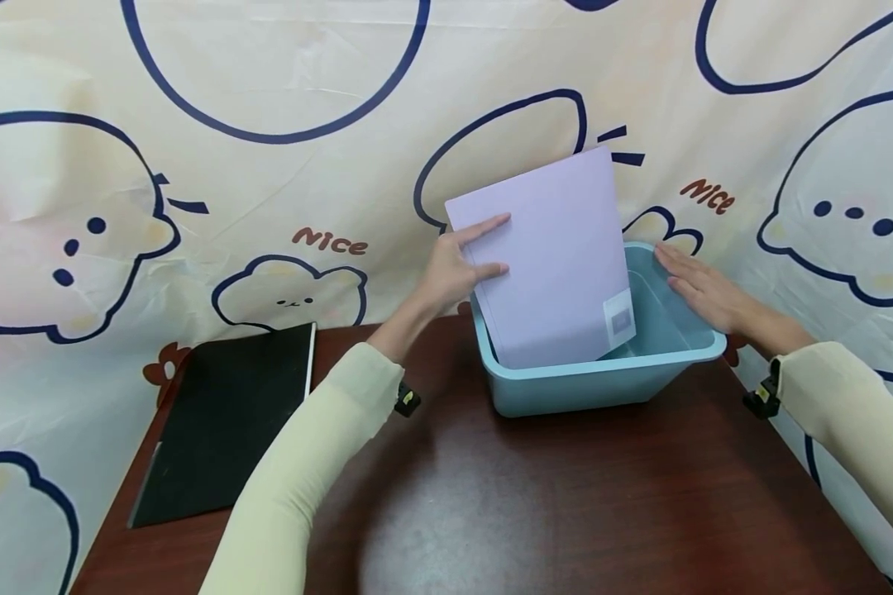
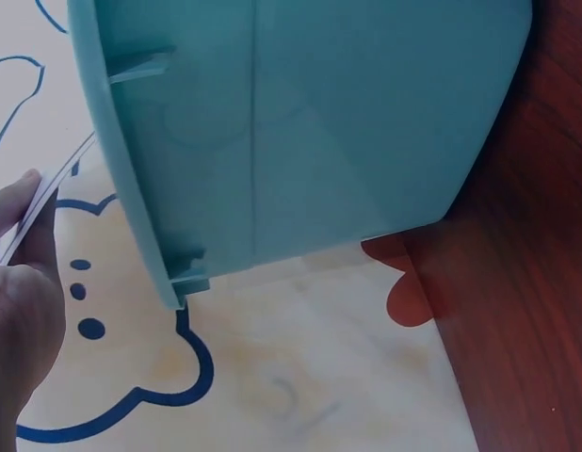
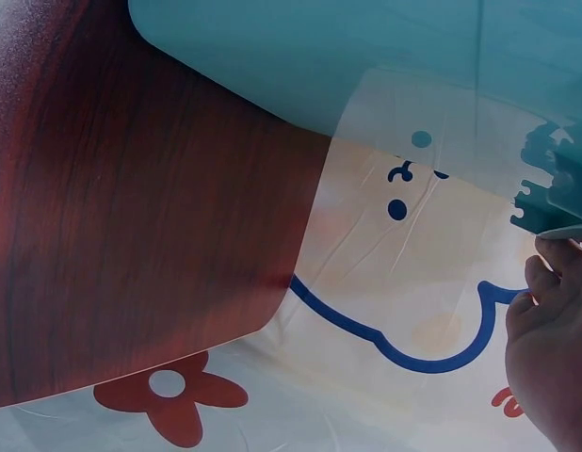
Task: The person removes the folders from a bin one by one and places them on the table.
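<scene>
A thin lilac notebook [image 1: 546, 256] with a pale label at its lower right corner stands tilted, its lower end inside a light blue plastic bin [image 1: 565, 390]. My left hand [image 1: 450, 266] pinches the notebook by its left edge, thumb and fingers spread over the near face. In the left wrist view the left hand [image 2: 25, 301] has the notebook's thin edge [image 2: 46, 198] between thumb and fingers, beside the bin's outer wall [image 2: 319, 122]. My right hand [image 1: 703, 289] rests on the bin's right rim with its fingers extended. The right wrist view shows the right hand [image 3: 555, 339] at that rim.
A flat black folder-like thing [image 1: 223, 421] with a white edge lies at the left of the dark brown wooden table [image 1: 536, 504]. Behind the table hangs a cream sheet [image 1: 216, 190] printed with cartoon bears, close to the bin's far side.
</scene>
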`<state>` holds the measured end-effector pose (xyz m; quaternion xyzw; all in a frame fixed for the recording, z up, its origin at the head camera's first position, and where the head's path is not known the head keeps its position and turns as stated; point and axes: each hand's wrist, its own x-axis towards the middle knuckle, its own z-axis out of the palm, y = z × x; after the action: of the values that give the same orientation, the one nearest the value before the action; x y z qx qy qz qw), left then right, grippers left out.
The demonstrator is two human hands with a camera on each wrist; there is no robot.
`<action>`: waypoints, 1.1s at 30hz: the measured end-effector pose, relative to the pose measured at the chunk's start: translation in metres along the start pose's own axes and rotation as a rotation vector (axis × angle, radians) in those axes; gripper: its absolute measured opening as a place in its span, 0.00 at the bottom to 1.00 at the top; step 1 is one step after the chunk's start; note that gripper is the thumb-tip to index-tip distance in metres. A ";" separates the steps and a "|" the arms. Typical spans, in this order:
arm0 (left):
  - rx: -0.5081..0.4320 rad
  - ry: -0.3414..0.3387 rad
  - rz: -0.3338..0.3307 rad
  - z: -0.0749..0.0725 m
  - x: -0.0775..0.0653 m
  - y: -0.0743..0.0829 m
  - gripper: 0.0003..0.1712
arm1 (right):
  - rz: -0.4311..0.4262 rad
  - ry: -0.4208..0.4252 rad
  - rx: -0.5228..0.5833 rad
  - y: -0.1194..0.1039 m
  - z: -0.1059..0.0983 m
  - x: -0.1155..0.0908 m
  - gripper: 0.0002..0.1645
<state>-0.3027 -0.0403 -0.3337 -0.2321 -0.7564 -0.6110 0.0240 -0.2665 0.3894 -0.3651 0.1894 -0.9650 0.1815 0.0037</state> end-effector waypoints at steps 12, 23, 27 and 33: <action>0.006 0.042 0.066 -0.012 -0.002 0.015 0.39 | 0.003 -0.002 0.010 0.001 0.001 -0.001 0.39; -0.092 0.098 0.050 -0.023 -0.005 0.027 0.41 | 0.010 -0.018 0.018 0.002 -0.001 0.001 0.39; -0.118 0.111 0.070 -0.027 -0.004 0.031 0.41 | 0.010 -0.013 0.019 0.001 0.000 0.000 0.39; -0.173 0.132 0.083 -0.036 -0.005 0.039 0.43 | 0.003 0.003 0.022 0.000 0.000 -0.001 0.39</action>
<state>-0.2928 -0.0697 -0.2909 -0.2234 -0.6873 -0.6867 0.0789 -0.2658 0.3898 -0.3657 0.1879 -0.9632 0.1922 0.0026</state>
